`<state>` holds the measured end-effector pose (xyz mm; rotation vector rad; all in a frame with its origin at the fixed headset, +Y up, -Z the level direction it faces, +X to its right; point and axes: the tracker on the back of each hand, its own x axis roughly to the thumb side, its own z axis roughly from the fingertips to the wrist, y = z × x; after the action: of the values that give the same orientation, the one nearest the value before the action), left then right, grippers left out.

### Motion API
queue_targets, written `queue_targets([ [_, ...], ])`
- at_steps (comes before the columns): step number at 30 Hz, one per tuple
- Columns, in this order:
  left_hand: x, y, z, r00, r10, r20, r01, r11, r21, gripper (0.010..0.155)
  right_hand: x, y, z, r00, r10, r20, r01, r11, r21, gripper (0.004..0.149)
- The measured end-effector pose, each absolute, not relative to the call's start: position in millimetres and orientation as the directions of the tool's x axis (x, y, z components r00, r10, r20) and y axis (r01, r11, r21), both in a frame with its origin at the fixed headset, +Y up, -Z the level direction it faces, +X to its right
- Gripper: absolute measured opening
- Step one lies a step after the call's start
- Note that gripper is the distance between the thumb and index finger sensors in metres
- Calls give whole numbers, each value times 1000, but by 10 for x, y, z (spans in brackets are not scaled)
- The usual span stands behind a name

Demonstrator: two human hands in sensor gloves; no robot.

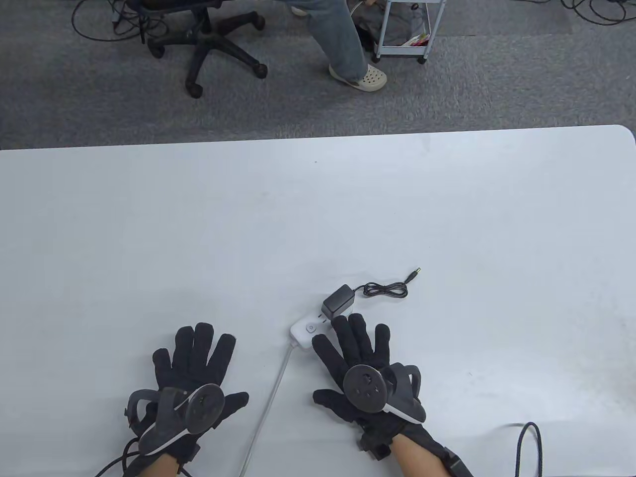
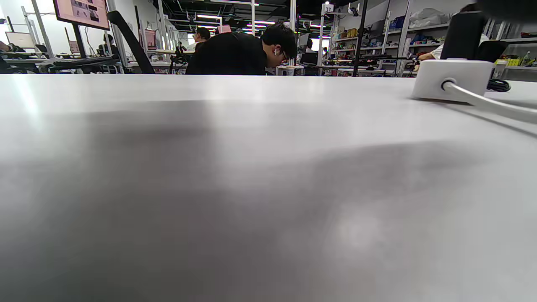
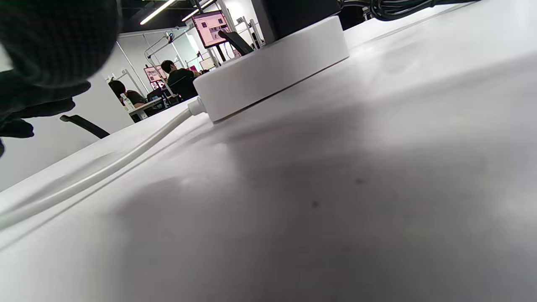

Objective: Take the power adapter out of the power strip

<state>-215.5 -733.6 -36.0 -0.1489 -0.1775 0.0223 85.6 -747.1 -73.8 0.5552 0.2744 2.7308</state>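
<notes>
A white power strip [image 1: 307, 331] lies on the white table [image 1: 318, 208], near the front. A black power adapter [image 1: 338, 301] is plugged into it, and its thin black cable [image 1: 385, 289] lies coiled to the right. My right hand [image 1: 348, 353] lies flat and spread, holding nothing, its fingertips at the strip just beside the adapter. My left hand [image 1: 198, 362] lies flat and spread to the left, apart from the strip. The left wrist view shows the strip's end [image 2: 453, 79] with the adapter [image 2: 463, 35] on top. The right wrist view shows the strip [image 3: 272, 71] close by.
The strip's white cord [image 1: 271, 397] runs between my hands to the front edge. A thick black cable [image 1: 529, 447] loops at the front right. Beyond the table's far edge are an office chair [image 1: 203, 39], a person's leg [image 1: 343, 44] and a cart [image 1: 405, 30].
</notes>
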Motion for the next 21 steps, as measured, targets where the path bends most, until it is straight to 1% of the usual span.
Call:
queue_targets([
  [8,-2134,-7359,-360,983,15,183,14,987,-160,100,870,-7459,-728,-871,361,333,-295,-927,233,90],
  [16,-2136,-7366,-368,982,33,187,-3,987,-162,100,893,-7477,-752,-872,380,309,-310,-917,251,90],
  [21,-2137,-7355,-361,982,14,186,16,987,-161,100,901,-7452,-734,-879,369,303,-305,-922,239,90],
])
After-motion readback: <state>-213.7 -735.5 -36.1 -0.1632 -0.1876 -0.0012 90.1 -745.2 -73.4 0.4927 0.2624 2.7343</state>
